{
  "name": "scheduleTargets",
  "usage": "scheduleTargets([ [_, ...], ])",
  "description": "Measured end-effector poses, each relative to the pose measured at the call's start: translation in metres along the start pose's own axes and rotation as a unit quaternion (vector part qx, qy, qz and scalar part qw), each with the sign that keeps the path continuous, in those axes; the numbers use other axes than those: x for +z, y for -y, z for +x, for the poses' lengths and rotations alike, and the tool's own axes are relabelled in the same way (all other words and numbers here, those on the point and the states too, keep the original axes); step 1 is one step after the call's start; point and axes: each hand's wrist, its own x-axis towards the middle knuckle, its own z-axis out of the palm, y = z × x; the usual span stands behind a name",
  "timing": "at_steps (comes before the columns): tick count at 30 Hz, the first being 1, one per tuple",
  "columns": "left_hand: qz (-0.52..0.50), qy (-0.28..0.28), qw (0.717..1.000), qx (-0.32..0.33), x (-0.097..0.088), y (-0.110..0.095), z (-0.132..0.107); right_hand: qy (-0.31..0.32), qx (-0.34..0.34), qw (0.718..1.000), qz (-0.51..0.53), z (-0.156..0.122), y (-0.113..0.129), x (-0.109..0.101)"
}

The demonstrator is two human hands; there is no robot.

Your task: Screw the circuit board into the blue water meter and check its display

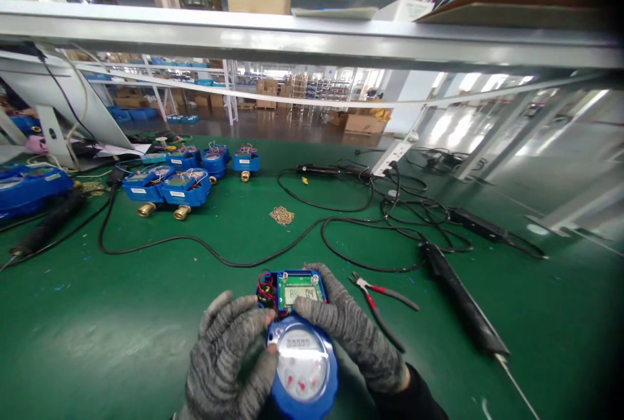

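A blue water meter (303, 368) with a round dial and an exposed green circuit board with a lit display (298, 290) lies on the green mat near the front edge. My left hand (229, 355), in a grey knit glove, grips its left side with fingers curled against the casing. My right hand (351, 329), also gloved, wraps over the right side, its fingers reaching the circuit board's edge. Red and black wires bunch at the board's left corner.
Red-handled pliers (383, 306) lie just right of my right hand. A black electric screwdriver (461, 300) and tangled black cables (390, 212) cross the mat. Several blue meters (188, 179) stand at the back left. A small pile of brass screws (281, 215) sits mid-mat.
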Motion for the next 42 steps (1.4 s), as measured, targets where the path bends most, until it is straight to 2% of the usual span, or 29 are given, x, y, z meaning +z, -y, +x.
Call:
scheduleTargets([
  [5,0.039,0.031,0.998,0.041,0.000,-0.008,-0.003,-0.007,0.022,1.000,0.014,0.000,0.005,0.003],
  [9,0.082,0.035,0.995,-0.032,0.011,-0.022,-0.014,-0.010,0.017,1.000,-0.018,0.002,0.000,0.001],
  [13,0.072,0.017,0.991,-0.111,0.022,-0.035,-0.018,-0.016,0.006,0.999,-0.040,0.004,-0.006,-0.002],
  [15,0.055,0.010,0.991,-0.125,0.024,-0.038,-0.013,-0.021,0.011,0.999,-0.048,0.004,-0.006,-0.003],
  [18,0.030,-0.003,0.993,-0.110,0.024,-0.039,-0.002,-0.029,0.016,0.995,-0.095,0.005,-0.003,-0.005],
  [23,0.031,-0.006,0.998,-0.059,0.016,-0.033,0.001,-0.030,0.002,0.982,-0.184,0.005,0.004,-0.004],
  [27,0.046,0.013,0.997,0.055,0.011,-0.024,-0.007,-0.021,-0.006,0.981,-0.194,0.005,0.003,0.000],
  [28,0.037,0.008,0.997,0.066,0.011,-0.023,-0.009,-0.021,-0.001,0.981,-0.190,0.005,0.002,0.000],
  [32,0.004,-0.037,0.999,0.018,0.009,-0.015,-0.015,-0.027,0.001,0.980,-0.198,0.007,0.004,0.002],
  [37,0.045,-0.034,0.998,-0.031,0.001,-0.003,-0.005,-0.041,0.005,0.972,-0.229,0.011,0.012,0.006],
  [42,0.025,-0.035,0.999,-0.004,-0.001,0.000,0.000,-0.046,0.005,0.969,-0.242,0.011,0.013,0.005],
])
